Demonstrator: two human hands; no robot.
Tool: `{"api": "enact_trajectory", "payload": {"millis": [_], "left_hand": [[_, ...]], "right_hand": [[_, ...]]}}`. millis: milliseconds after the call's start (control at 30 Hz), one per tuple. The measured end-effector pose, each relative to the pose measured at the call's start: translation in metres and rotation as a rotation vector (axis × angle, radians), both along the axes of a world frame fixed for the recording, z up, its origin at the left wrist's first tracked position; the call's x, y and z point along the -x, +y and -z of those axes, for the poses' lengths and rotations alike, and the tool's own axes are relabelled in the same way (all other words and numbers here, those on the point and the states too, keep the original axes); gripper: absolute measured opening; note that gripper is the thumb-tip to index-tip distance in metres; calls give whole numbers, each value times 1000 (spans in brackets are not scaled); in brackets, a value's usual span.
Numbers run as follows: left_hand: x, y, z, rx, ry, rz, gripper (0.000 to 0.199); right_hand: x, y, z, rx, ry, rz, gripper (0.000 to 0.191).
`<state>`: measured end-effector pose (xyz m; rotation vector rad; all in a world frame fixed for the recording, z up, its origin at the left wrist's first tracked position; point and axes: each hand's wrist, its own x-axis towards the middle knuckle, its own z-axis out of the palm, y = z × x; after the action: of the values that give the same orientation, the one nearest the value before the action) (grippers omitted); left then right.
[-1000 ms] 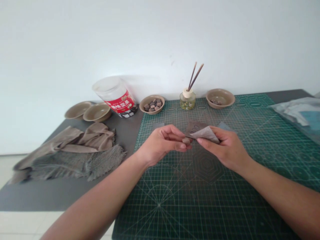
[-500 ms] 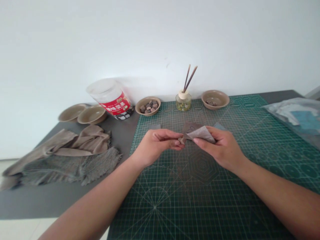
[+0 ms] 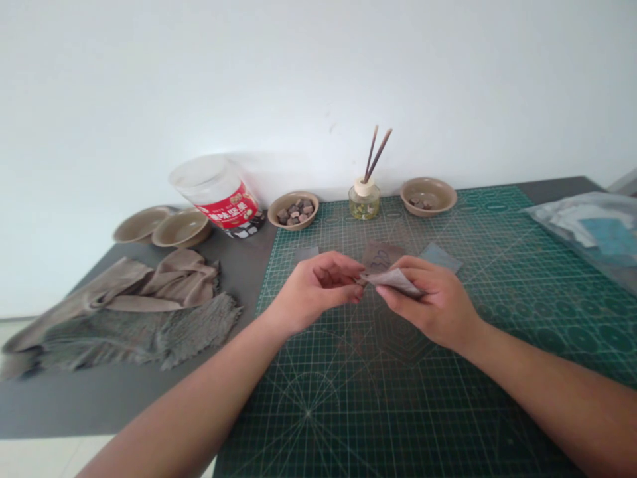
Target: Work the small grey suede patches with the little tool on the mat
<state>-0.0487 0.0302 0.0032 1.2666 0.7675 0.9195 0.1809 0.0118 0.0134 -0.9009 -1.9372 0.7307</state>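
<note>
My left hand [image 3: 318, 289] is closed in a pinch on a small brownish stone [image 3: 361, 279], mostly covered by fingertips and paper. My right hand [image 3: 438, 299] grips a folded piece of grey sandpaper [image 3: 398, 281], its edge touching the stone. Both hands are raised over the green cutting mat [image 3: 348, 405]. Just beyond them lies a brown sandpaper sheet [image 3: 379, 255] with handwritten marks. A blue-grey sheet [image 3: 442, 257] rests behind my right hand, and a small grey sheet [image 3: 306, 253] behind my left.
Along the wall stand a bowl of small stones [image 3: 294, 221], a reed diffuser [image 3: 364, 201], a bowl with a few stones [image 3: 428, 198], a plastic tub [image 3: 219, 199] and two bowls [image 3: 183, 229]. Crumpled cloths [image 3: 134, 312] lie left, a plastic bag [image 3: 592, 229] right.
The sandpaper has tilted flatter and moved left over the stone. My left fingers have loosened and shifted around it. More of the brown and blue-grey sheets shows.
</note>
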Motion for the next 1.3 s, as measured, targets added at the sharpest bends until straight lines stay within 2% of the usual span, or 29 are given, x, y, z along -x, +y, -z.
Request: {"api": "enact_trajectory", "payload": {"millis": [133, 433, 600, 700, 900, 1067, 1200, 1300], "left_hand": [[-1, -2, 1, 37, 66, 23, 29], [-4, -3, -2, 78, 80, -7, 31], [-5, -2, -8, 47, 211, -7, 28], [-5, -4, -9, 63, 217, 18, 26], [-5, -6, -9, 6, 251, -3, 26], [-5, -4, -9, 11, 280, -6, 25], [-5, -3, -8, 6, 280, -4, 24], [-4, -2, -8, 14, 289, 23, 24]], "right_hand": [[3, -2, 5, -60, -27, -46, 17], [5, -2, 9, -169, -83, -5, 23], [6, 0, 11, -151, -86, -24, 22], [5, 1, 11, -142, -118, -9, 22], [3, 0, 7, 32, -57, -64, 19], [4, 1, 9, -88, -98, -38, 22], [4, 1, 10, -87, -104, -76, 21], [4, 2, 10, -108, -111, -37, 20]]}}
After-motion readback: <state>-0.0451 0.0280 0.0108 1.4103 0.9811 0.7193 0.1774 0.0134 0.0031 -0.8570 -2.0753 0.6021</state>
